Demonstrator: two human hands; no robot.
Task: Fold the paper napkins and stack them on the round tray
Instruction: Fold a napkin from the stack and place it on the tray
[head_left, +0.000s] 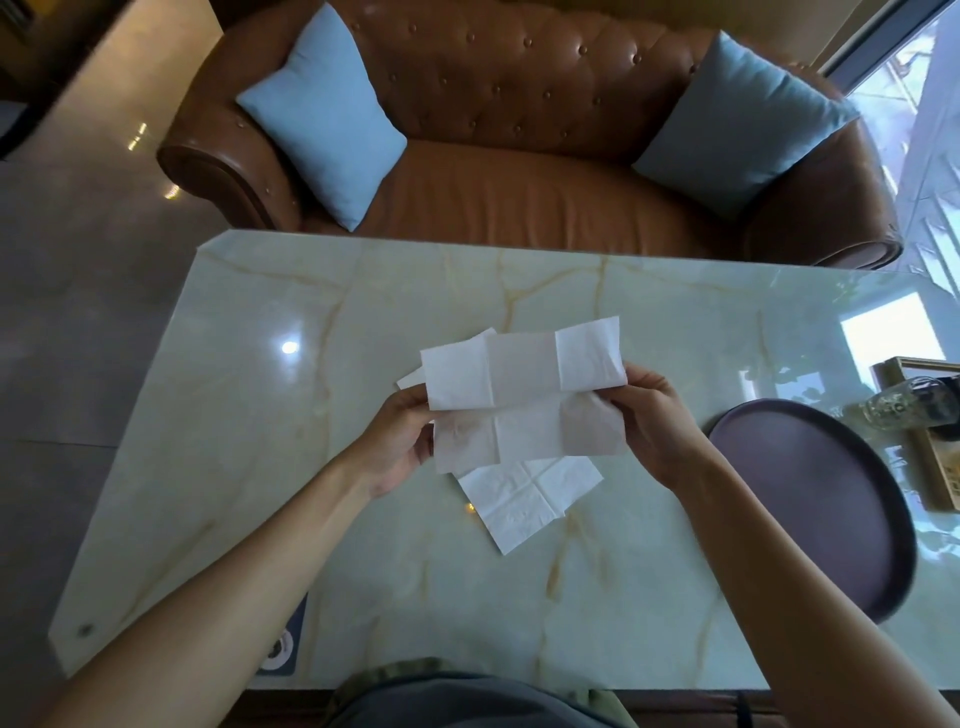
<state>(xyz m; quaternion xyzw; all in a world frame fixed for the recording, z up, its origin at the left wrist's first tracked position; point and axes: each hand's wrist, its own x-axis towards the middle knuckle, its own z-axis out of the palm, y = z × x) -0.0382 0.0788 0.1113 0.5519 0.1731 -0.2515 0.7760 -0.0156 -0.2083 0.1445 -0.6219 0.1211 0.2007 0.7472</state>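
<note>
Your left hand is raised above the middle of the marble table, its fingers curled round the left edge of a white paper napkin, thumb on the side facing you. The napkin is open and creased into squares, held in the air between both hands, with its far half bent over towards you along a crease that runs left to right. Beneath it, flat on the table, lies a second napkin, turned at an angle; its near corner points towards you and most of its far part is hidden behind the held sheet. A white corner shows just left of the held napkin, by your left fingers; you cannot tell whether it belongs to the second napkin or to another sheet. Your right hand pinches the right edge of the held napkin at the fold, fingers curled on the paper. Right of that hand, apart from both napkins, the dark round tray sits on the table near its right edge, with nothing on it. Beyond the tray, at the far right, a clear bottle lies on its side across a wooden box. Past the far edge of the table stands a brown leather sofa with one blue cushion at its left end and another at its right.
</note>
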